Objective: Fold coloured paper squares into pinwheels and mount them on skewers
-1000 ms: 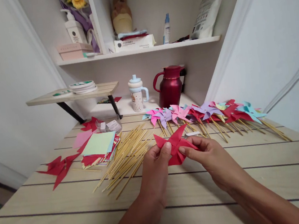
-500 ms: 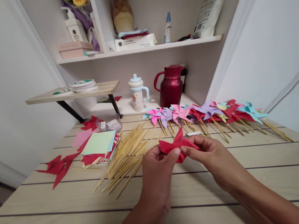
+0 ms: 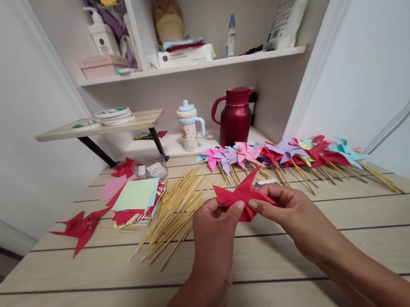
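A red paper pinwheel [image 3: 242,191] is held up between my two hands, its pointed blades spread. My left hand [image 3: 217,226] pinches it from the left, thumb near the centre. From the right, my right hand [image 3: 284,208] grips it with thumb and fingers closed. The back of the pinwheel and most fingertips behind it are hidden. Just left of my hands lies a loose heap of thin wooden sticks [image 3: 175,212]. Beyond the hands, a row of finished pinwheels on sticks [image 3: 287,151] lies across the table in several colours.
At left are a stack of coloured paper squares [image 3: 137,194], red paper pinwheel shapes [image 3: 81,228] and a clear plastic container [image 3: 151,170]. Behind stand a cup [image 3: 189,130], a red thermos jug [image 3: 236,119] and a small raised shelf [image 3: 53,134] carrying rolls of tape [image 3: 114,117].
The red pinwheel has tilted slightly, with its upper blade now leaning further right and its blades looking more spread. Both hands keep their hold in nearly the same place.
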### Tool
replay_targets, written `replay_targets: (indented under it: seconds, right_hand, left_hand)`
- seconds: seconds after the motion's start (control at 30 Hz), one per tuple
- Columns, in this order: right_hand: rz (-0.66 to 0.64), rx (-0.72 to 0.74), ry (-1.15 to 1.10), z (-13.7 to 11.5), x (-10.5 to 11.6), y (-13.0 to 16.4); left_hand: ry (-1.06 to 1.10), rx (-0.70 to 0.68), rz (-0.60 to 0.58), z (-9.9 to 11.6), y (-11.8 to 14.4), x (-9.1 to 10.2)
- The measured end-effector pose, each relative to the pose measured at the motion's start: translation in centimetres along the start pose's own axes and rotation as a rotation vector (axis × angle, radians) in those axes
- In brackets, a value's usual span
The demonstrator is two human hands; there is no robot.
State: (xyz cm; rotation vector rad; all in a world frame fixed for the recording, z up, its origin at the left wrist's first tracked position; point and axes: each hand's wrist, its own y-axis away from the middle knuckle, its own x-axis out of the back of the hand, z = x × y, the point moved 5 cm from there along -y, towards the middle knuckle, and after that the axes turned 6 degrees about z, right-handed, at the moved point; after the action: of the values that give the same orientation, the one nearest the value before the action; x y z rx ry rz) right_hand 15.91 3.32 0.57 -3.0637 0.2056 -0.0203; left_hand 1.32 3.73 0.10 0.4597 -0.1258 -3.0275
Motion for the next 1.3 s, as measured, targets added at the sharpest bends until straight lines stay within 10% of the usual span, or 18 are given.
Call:
replay_targets:
  seconds: [1.3]
  right_hand:
    - [0.202,0.091,-0.098,-0.3,2.3,-1.4]
  left_hand:
    - [0.066,0.042,0.194,-0.5,-2.5,2.0]
